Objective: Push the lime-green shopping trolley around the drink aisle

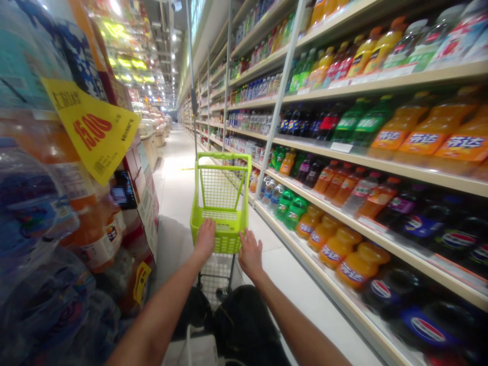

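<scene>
A lime-green shopping cart (224, 245) stands directly before me, with a grid back panel and a grey lower frame. My left hand (206, 238) is closed over the cart's near edge, left of its middle. At the near right corner is my right hand (250, 254), its fingers loosely apart and the nearest ones touching the green plastic. The undersides of both hands are hidden. Inside the visible part of the cart's basket I see only green grid.
Shelves (312, 190) of bottled soft drinks line the right side. Stacked bottles (95, 244) with a yellow price sign (95, 127) crowd the left. The pale floor (173, 152) runs ahead between them. A white device with a cable (190, 351) sits at my lap.
</scene>
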A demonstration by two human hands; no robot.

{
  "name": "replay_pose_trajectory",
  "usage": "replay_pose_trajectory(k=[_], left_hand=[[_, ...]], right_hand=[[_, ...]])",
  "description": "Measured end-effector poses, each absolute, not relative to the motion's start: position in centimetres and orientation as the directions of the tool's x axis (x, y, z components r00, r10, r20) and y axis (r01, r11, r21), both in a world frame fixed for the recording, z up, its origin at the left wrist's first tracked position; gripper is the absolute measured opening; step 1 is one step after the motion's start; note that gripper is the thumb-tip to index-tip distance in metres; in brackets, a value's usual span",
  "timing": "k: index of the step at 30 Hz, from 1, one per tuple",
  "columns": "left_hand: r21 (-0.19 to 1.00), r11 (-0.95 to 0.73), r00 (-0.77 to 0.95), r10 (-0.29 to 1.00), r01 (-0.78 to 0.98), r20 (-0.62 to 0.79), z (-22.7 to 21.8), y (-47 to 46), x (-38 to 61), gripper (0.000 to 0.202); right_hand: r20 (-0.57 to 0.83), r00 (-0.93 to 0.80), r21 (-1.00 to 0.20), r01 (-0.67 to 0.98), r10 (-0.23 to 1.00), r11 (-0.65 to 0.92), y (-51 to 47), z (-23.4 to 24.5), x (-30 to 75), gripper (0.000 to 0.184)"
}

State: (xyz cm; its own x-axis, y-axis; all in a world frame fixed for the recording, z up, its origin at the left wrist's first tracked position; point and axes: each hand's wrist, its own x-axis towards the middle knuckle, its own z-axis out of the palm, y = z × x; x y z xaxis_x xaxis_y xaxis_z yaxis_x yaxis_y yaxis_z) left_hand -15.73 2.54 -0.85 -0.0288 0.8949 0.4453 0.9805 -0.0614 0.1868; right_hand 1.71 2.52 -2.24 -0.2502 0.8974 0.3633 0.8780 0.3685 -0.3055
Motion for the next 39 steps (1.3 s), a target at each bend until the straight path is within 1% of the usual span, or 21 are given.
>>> replay_pose_trajectory(k=[4, 7, 9, 15, 18, 20, 25, 28, 30, 32, 35, 39], left_hand=[[0.136, -0.205, 0.131, 0.899, 0.969, 0.419, -1.3, 3.2, -11.5, 0.048], [0.111, -0.254, 0.187, 0.891, 0.961, 0.414, -1.4, 3.1, -11.1, 0.049], [0.115, -0.227, 0.161, 0.895, 0.967, 0.415, -1.4, 2.7, -12.3, 0.048], [0.197, -0.022, -0.068, 0.897, 0.98, 0.438, -0.9, 1.9, -17.8, 0.048], [0.235, 0.028, -0.132, 0.886, 0.972, 0.445, -0.7, 2.3, -17.8, 0.049], [0.234, -0.016, -0.091, 0.893, 0.972, 0.441, -0.7, 2.8, -16.1, 0.05], [0.142, -0.262, 0.183, 0.892, 0.954, 0.414, -0.6, 3.8, -10.0, 0.044], [0.092, -0.303, 0.242, 0.881, 0.948, 0.406, -0.7, 3.8, -9.2, 0.043], [0.079, -0.278, 0.225, 0.887, 0.957, 0.402, -0.9, 3.5, -10.5, 0.043], [0.087, -0.227, 0.173, 0.895, 0.97, 0.411, -1.1, 3.0, -12.8, 0.046], [0.136, -0.123, 0.05, 0.895, 0.983, 0.444, -1.2, 2.5, -17.1, 0.051], [0.187, -0.013, -0.075, 0.885, 0.982, 0.459, -1.0, 2.1, -20.2, 0.05]], right_hand=[[0.342, -0.259, -0.327, 0.869, 0.903, 0.372, 2.9, -2.1, 1.9, 0.061], [0.366, -0.253, -0.339, 0.86, 0.896, 0.381, 3.1, -2.0, 2.1, 0.061], [0.381, -0.253, -0.343, 0.855, 0.889, 0.39, 3.1, -1.8, 2.2, 0.06], [0.369, -0.272, -0.356, 0.842, 0.889, 0.406, 2.7, -1.5, 1.9, 0.06], [0.372, -0.278, -0.353, 0.84, 0.886, 0.412, 2.6, -1.5, 1.6, 0.062], [0.379, -0.277, -0.348, 0.842, 0.883, 0.413, 2.6, -1.5, 1.4, 0.062], [0.359, -0.267, -0.323, 0.863, 0.894, 0.388, 2.8, -1.2, 1.7, 0.062], [0.339, -0.268, -0.316, 0.87, 0.902, 0.378, 2.7, -0.8, 2.2, 0.063], [0.334, -0.268, -0.319, 0.87, 0.903, 0.376, 2.6, -0.6, 2.3, 0.063], [0.334, -0.267, -0.329, 0.865, 0.904, 0.378, 2.5, -0.6, 2.3, 0.063], [0.328, -0.266, -0.353, 0.856, 0.907, 0.378, 2.5, -0.8, 2.1, 0.06], [0.326, -0.262, -0.363, 0.852, 0.909, 0.376, 2.5, -0.9, 1.8, 0.06]])
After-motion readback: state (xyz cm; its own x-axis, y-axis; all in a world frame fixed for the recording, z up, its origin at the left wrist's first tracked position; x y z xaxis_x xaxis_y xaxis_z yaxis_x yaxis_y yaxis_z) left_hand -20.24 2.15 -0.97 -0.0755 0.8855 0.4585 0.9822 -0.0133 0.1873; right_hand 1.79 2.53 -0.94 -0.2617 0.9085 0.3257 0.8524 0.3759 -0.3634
